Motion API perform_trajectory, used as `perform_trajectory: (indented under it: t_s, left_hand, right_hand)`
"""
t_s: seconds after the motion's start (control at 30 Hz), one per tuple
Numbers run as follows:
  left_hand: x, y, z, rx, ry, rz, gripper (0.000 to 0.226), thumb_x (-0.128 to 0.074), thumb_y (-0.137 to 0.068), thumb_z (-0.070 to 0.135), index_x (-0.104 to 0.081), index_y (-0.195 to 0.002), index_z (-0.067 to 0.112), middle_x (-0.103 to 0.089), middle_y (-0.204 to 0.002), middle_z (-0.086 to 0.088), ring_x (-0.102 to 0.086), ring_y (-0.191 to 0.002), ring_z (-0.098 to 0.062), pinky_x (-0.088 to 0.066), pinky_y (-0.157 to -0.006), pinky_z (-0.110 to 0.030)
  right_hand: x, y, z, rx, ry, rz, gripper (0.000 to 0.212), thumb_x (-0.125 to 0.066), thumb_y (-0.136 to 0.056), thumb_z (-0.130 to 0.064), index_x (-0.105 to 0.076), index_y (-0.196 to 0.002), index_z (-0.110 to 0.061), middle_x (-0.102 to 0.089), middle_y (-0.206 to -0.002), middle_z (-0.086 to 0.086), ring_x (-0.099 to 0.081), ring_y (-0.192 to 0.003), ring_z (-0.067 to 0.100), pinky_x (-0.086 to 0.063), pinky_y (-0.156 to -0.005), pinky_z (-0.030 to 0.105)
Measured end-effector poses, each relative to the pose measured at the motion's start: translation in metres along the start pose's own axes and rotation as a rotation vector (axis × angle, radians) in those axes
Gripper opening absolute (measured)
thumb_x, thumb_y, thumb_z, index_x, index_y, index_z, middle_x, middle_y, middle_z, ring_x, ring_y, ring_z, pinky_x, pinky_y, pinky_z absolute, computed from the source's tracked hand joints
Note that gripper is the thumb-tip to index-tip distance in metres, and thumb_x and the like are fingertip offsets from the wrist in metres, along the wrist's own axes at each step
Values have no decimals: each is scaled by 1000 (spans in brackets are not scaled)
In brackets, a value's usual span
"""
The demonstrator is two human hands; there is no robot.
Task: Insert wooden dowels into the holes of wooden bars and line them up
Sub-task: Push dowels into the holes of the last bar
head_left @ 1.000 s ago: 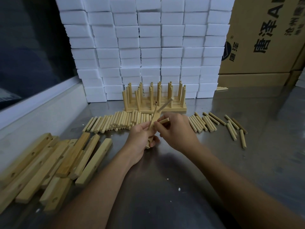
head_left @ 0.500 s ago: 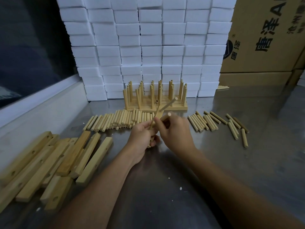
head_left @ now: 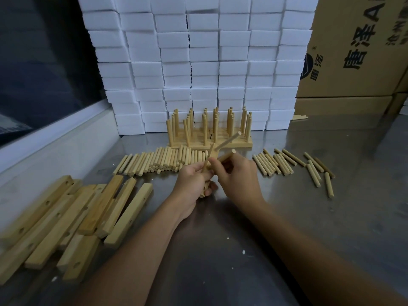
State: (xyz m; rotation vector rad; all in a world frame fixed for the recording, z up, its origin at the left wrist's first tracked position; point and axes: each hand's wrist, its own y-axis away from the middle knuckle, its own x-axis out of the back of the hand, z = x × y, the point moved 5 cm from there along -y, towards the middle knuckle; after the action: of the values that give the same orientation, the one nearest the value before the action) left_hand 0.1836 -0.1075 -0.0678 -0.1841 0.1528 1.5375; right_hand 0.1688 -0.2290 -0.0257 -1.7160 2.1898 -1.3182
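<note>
left hand point(head_left: 191, 181) grips upright wooden bar point(head_left: 209, 161); right hand point(head_left: 237, 175) pinches dowel point(head_left: 226, 157) — against it

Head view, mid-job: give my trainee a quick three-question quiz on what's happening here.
1. True or false: the left hand holds a wooden bar upright off the table.
2. What does the right hand hold? A) a white foam block B) a dowel C) nothing
3. Fill in: the finished bars with standing dowels sit in front of the stacked ____ blocks.

Key: 1 true; 2 B, its fingers pinch the loose dowel, while another dowel already sticks out of the bar; 3 white.
</note>
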Motion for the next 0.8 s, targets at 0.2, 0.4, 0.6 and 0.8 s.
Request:
perform_trajectory:
  t_s: [0.2, 0.4, 0.6, 0.8]
  left_hand:
    - [-1, 1, 4, 27, 26, -16, 22, -51, -96, -2, -70, -105, 4, -71, -76, -4, -54, -54, -17, -40, -42, -22]
    - [1, 3, 7, 90, 111, 63, 20, -49, -97, -3, -62, -113, -2, -67, -97, -17, -54, -54, -18, -41, -41, -22]
    - [5, 4, 9, 114, 204, 116, 20, -45, -98, -7, -56, -114, -1, -62, -99, -19, -54, -56, -20, -41, -41, -21]
    - [9, 5, 11, 144, 257, 109, 20, -44, -96, -7, -59, -107, 1, -62, -88, -16, -52, -53, -18, -35, -37, -19]
  right_hand:
    - [4, 1, 7, 1, -33, -26, 27, -68, -91, -37, -71, -93, -11, -68, -71, -6, -64, -64, 5, -56, -64, 28]
    - [12, 1, 10, 67, 134, -133, 36, -57, -96, -45, -70, -99, -12, -63, -70, -6, -58, -63, 7, -54, -64, 31]
    - [38, -9, 47, -91, 395, -105, 22, -58, -98, -30, -71, -99, -13, -69, -90, 1, -59, -77, 12, -50, -70, 28]
    - [59, -8, 69, -278, 624, -54, 24, -54, -96, -33, -71, -103, -17, -67, -104, 3, -57, -102, 26, -42, -98, 44]
